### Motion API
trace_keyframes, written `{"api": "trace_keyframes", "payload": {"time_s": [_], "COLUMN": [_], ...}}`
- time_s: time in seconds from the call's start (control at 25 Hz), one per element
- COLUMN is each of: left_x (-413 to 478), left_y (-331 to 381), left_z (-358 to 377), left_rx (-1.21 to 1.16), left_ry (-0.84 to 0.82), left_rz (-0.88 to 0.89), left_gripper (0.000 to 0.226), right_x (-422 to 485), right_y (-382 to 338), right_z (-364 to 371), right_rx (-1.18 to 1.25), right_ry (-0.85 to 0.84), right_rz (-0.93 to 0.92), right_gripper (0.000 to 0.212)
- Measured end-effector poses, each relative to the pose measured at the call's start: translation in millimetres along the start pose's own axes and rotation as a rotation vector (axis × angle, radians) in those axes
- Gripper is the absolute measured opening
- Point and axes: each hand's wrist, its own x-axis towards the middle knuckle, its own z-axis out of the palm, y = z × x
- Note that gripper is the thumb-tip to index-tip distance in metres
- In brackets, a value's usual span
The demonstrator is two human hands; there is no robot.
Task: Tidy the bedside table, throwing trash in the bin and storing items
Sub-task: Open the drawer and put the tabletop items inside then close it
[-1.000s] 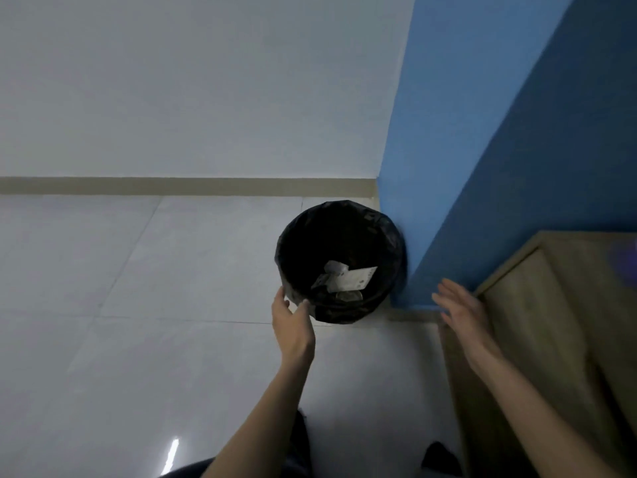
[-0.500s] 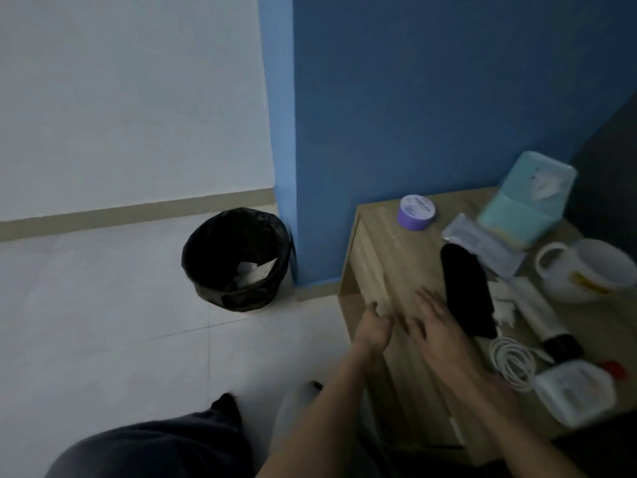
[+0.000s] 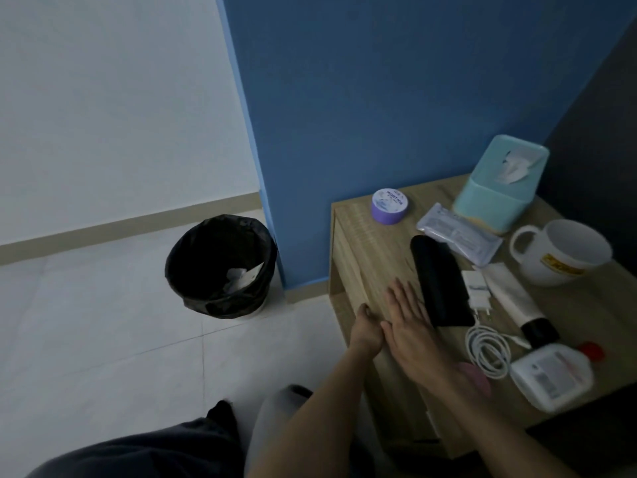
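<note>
Standing left of centre, the black-lined bin [image 3: 220,267] holds white paper scraps [image 3: 241,276], while at the bedside table [image 3: 362,243] the left hand [image 3: 366,331] curls onto its front edge and the right hand [image 3: 412,326] lies flat, fingers spread, holding nothing.

Blue wall [image 3: 396,98] fills the back of my view, meeting a white wall [image 3: 103,98] at left. Beige skirting [image 3: 120,224] runs along its base. Pale tiled floor [image 3: 103,339] below, grout lines visible. Dark trouser knee [image 3: 138,453] at bottom edge.
</note>
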Motion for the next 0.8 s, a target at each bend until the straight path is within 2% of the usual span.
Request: {"api": "trace_keyframes", "payload": {"time_s": [0.24, 0.44, 0.64, 0.8], "left_x": [9, 1, -26, -43], "left_y": [5, -1, -12, -26], "left_z": [-3, -16, -56, -85], "left_rx": [-0.017, -0.062, -0.077, -0.062], "left_ry": [0.032, 0.044, 0.013, 0.054], "left_rz": [-0.076, -0.073, -0.069, -0.044], "left_gripper": [0.051, 0.049, 0.044, 0.047], "right_x": [0, -1, -1, -2], "right_y": [3, 5, 4, 5], "right_z": [0, 4, 2, -4], "right_rx": [-0.084, -0.075, -0.08, -0.073], "right_ry": [0.033, 0.036, 0.039, -0.05], "right_rz": [-0.036, -0.061, -0.065, -0.096], "right_gripper": [0.056, 0.056, 0.058, 0.056]}}
